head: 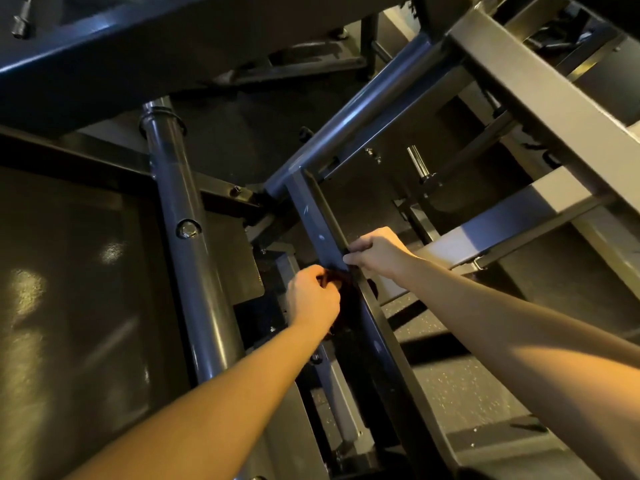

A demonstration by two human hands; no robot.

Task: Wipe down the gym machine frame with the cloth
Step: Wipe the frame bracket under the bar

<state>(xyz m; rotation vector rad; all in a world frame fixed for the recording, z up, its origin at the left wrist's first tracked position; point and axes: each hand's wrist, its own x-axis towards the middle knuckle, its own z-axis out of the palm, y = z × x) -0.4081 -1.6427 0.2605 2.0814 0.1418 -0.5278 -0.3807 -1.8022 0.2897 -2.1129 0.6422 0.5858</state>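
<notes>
A dark metal frame bar (317, 220) of the gym machine slants down through the middle of the view. My left hand (311, 299) grips a dark red cloth (341, 291) and holds it against the bar's left side. The cloth is mostly hidden by my fingers and the shadow. My right hand (375, 254) grips the bar's raised right edge just above the cloth, fingers curled over it.
A round grey post (187, 244) stands left of the bar, beside a dark glossy plate (69, 289). Grey square beams (540, 95) cross at upper right. A chrome pin (417, 164) shows behind the frame. Speckled rubber floor (460, 393) lies at lower right.
</notes>
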